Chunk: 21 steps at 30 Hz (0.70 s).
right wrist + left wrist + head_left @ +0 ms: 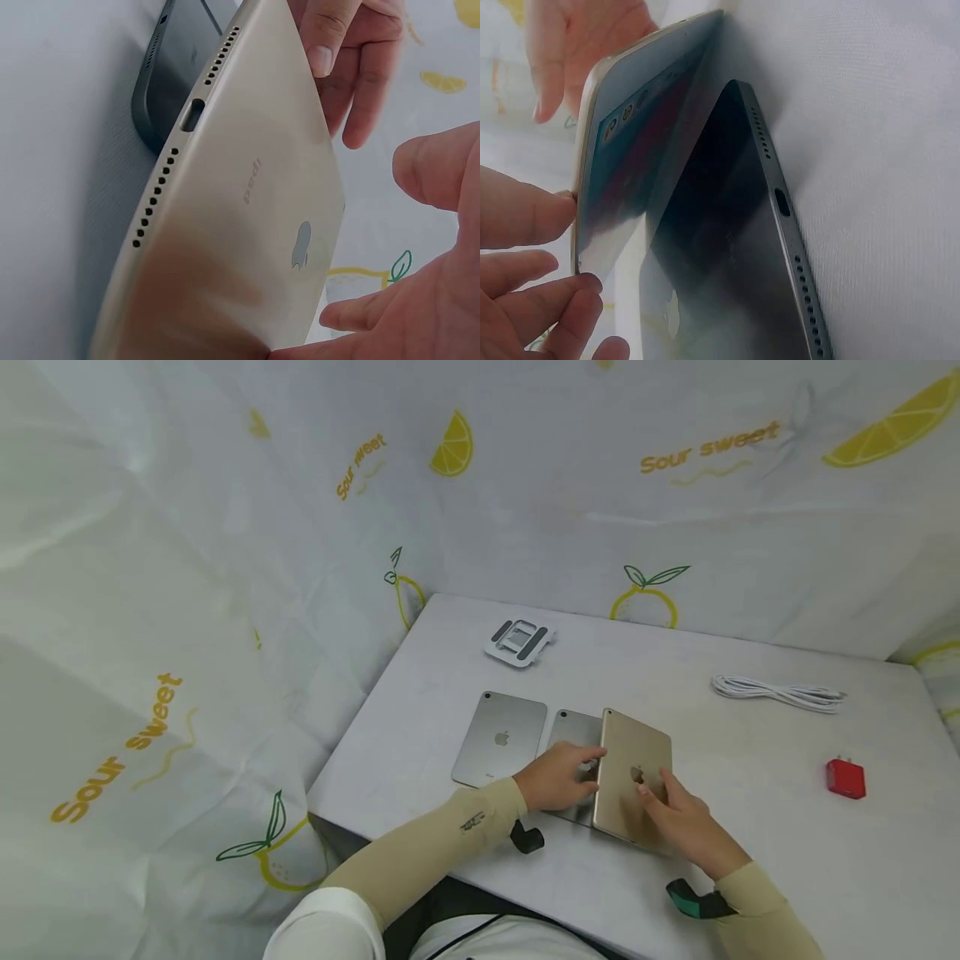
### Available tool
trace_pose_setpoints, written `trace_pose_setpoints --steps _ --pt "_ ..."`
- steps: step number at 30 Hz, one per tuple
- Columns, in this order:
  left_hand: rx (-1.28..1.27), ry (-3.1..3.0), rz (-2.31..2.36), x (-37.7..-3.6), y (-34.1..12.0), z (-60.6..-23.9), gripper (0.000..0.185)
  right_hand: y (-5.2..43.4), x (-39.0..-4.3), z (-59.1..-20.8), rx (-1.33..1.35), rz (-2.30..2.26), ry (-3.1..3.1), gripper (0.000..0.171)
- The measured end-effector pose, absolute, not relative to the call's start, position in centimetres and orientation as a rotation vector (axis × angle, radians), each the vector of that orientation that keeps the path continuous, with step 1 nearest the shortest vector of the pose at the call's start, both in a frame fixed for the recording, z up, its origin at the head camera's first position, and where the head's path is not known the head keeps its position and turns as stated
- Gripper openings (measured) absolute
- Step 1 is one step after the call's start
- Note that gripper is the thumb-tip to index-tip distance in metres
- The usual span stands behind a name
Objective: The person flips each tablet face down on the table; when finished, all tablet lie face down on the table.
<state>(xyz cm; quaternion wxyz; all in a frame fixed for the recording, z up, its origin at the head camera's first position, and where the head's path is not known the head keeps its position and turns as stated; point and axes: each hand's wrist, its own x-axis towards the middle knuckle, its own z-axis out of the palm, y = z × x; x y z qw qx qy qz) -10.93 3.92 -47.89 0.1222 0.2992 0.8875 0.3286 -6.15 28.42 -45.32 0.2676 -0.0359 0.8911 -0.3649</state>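
Note:
A gold tablet [626, 777] stands tilted, its left edge raised above a grey tablet [577, 727] and overlapping it in the head view. My left hand [555, 777] pinches that raised edge with thumb and fingertips. In the left wrist view, the gold tablet's screen [641, 150] shows small icons and faces down toward the grey tablet [727, 262]. My right hand [686, 822] is beside the gold back, fingers spread; in the right wrist view a lower fingertip meets the tablet near the frame's bottom. A silver tablet [502, 739] lies back-up to the left.
A white folding stand [520, 642] lies at the back left of the white table [750, 760]. To the right are a coiled white cable [776, 692] and a red charger plug [846, 778]. A lemon-print sheet [540, 518] hangs behind the table.

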Motion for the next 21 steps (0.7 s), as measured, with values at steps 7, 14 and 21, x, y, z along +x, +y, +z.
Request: trace_pose_setpoints --steps 7,14,21 --pt "0.901 2.638 0.846 -10.6 5.7 -47.9 0.056 29.7 -5.3 -45.2 -0.079 -0.967 2.441 0.098" --pt "0.926 2.649 0.731 -10.5 7.3 -48.2 0.055 31.1 -4.4 -45.1 -0.038 -0.946 2.48 0.098" --pt "0.941 2.689 0.581 -10.3 8.7 -48.2 0.051 32.2 -3.6 -45.0 -0.004 -0.902 2.558 0.096"
